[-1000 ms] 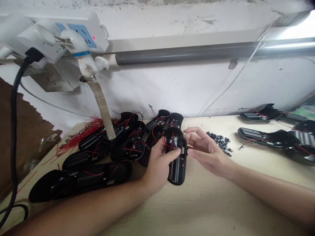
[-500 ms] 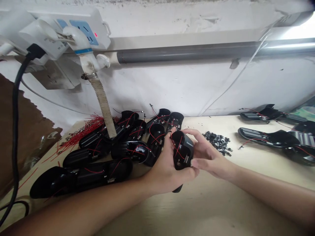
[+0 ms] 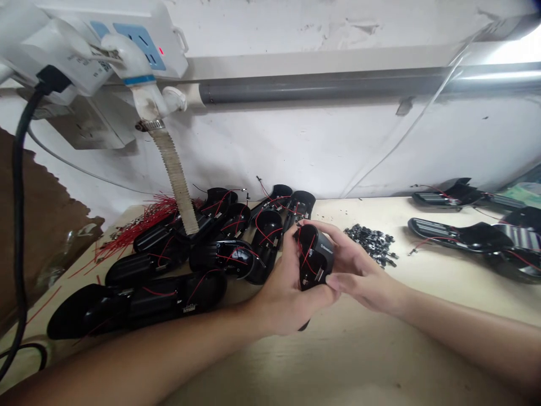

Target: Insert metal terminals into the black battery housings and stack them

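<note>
Both hands are closed around a black curved plastic shell (image 3: pixel 322 251) with thin red wires inside its hollow and small white lettering on its outer side. My left hand (image 3: pixel 286 293) wraps it from the left and below, thumb along its lower edge. From the right, my right hand (image 3: pixel 357 268) grips it, fingers over the top edge and thumb near the lower right corner. Part of the shell is covered by my hands. Left of them lie several similar black shells (image 3: pixel 147 304) with red wires, close together and partly overlapping.
Behind the right hand is a pile of small black parts (image 3: pixel 374 242). More wired shells (image 3: pixel 460 234) lie at the right. Loose red wires (image 3: pixel 139 231) are heaped at the back left, beside a hanging corrugated hose (image 3: pixel 173 175). A power strip (image 3: pixel 147 42) and grey pipe (image 3: pixel 316 87) run along the wall.
The held shell stays in both hands, with its position nearly the same. My right-hand fingers have shifted slightly left over its top edge. The view has moved slightly.
</note>
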Demonstrator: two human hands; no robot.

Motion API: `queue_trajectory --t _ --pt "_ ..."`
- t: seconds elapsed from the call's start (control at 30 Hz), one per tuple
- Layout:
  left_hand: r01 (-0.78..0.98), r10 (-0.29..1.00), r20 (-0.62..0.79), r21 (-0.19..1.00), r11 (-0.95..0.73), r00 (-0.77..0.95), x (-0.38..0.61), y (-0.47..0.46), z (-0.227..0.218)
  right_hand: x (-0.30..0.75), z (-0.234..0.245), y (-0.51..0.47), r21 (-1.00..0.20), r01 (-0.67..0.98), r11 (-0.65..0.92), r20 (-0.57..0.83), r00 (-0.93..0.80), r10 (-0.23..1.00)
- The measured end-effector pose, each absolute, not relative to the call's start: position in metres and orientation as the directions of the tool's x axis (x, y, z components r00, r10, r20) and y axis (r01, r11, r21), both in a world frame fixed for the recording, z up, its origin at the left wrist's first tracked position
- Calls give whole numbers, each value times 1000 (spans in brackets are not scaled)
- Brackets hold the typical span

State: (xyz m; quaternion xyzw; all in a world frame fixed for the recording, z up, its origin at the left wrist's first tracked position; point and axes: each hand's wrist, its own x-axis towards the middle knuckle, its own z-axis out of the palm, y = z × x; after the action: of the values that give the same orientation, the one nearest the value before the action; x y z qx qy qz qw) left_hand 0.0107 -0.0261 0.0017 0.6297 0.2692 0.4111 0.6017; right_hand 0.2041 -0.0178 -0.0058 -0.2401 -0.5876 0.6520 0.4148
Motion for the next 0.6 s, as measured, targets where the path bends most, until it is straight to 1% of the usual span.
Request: queue_trajectory --t 0.2,0.37,0.43,0.6 --pt "-178 838 173 980 -92 517 11 -27 1 205 -8 -21 -971 -193 138 218 -500 838" --pt "-225 841 152 974 -37 519 10 -27 2 204 -5 -23 -974 -182 132 207 -501 840" --pt "-228 843 165 972 -52 511 11 -27 3 204 -4 -22 -975 -176 139 210 -502 839" --pt "-253 834 254 957 -143 490 14 -25 1 204 -5 -18 -971 -189 148 225 -506 832"
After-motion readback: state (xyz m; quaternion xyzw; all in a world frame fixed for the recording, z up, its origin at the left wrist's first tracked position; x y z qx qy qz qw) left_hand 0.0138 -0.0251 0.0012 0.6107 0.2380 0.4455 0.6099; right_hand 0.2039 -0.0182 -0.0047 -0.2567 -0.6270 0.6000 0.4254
